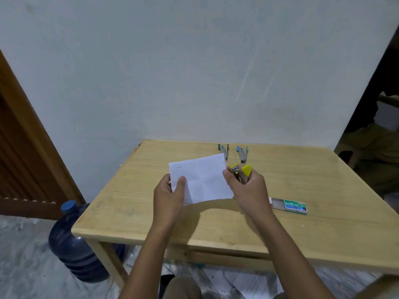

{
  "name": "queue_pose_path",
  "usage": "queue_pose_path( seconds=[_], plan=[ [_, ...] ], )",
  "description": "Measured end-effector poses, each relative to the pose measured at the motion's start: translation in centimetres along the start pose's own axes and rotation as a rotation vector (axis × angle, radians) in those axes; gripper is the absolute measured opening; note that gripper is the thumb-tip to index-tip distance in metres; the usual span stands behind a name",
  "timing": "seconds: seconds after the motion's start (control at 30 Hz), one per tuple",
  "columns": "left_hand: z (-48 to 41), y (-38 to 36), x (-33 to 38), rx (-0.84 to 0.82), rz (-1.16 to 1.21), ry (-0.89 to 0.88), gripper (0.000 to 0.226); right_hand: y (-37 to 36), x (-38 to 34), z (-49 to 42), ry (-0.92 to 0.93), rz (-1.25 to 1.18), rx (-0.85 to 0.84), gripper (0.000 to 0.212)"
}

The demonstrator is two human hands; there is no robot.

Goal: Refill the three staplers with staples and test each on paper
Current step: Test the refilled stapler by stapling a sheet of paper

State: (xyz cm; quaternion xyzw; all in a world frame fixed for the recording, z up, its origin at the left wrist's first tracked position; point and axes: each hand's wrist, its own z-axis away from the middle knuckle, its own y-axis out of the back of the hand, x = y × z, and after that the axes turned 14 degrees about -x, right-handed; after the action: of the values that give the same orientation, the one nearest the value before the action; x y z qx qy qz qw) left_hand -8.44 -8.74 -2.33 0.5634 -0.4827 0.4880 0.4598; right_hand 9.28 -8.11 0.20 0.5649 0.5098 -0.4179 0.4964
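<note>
My left hand (170, 190) pinches the near left corner of the creased white sheet of paper (200, 180), thumb on top and fingers tucked underneath. The sheet is lifted off the pale wooden worktop (151, 212) and throws a shadow on the wood below it. My right hand (248, 188) is curled round the small yellow-capped metal stapler (241, 171), right at the paper's right edge, thumb up against that edge. The stapler points up and away from me, its two yellow ends standing apart with bare metal showing between them. I cannot tell whether the paper's edge sits inside it.

Further back, near the pale wall (194, 72), the other two staplers lie side by side on the worktop: the teal-tipped metal stapler (223, 149) just behind the paper's far corner, and the blue-tipped metal stapler (242, 154) to its right. Both lie open in a V.

To the right of my right wrist, the green box of staples (294, 205) lies flat, its inner tray slid partway out towards my hand.

Down on the floor by the worktop's left leg stands a dark blue water jug (73, 244) with a blue cap, in front of a brown wooden door (23, 152).
</note>
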Motion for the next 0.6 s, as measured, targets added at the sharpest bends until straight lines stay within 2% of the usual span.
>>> queue_pose_path(
  seconds=[0.07,0.13,0.23,0.33,0.4,0.47,0.53,0.6],
  plan=[
    [0.7,-1.3,0.0,0.005,0.014,0.007,0.011,-0.6,0.2,0.9,0.084,0.085,0.029,0.009],
    [1.3,-2.4,0.0,-0.025,0.090,0.043,0.016,-1.2,0.3,2.1,0.121,0.125,-0.045,0.016],
    [2.0,-3.4,1.0,-0.156,0.486,0.098,0.032,-2.0,0.4,3.1,0.098,0.197,-0.220,0.028],
    [2.9,-3.2,1.6,-0.226,0.812,0.147,0.053,-2.1,0.6,3.4,0.040,0.261,-0.283,0.027],
    [3.2,-3.2,1.5,-0.233,0.719,0.153,0.053,-1.8,0.5,3.6,0.036,0.253,-0.311,0.024],
    [3.3,-3.3,1.0,-0.178,0.563,0.150,0.041,-1.6,0.3,4.1,0.095,0.179,-0.265,0.017],
    [3.3,-3.1,0.9,-0.127,0.540,0.179,0.032,-1.2,0.2,4.3,0.134,0.040,-0.078,0.005],
    [3.4,-2.7,1.1,-0.143,0.557,0.189,0.029,-0.4,0.3,4.3,0.104,-0.018,0.057,0.005]
  ],
)
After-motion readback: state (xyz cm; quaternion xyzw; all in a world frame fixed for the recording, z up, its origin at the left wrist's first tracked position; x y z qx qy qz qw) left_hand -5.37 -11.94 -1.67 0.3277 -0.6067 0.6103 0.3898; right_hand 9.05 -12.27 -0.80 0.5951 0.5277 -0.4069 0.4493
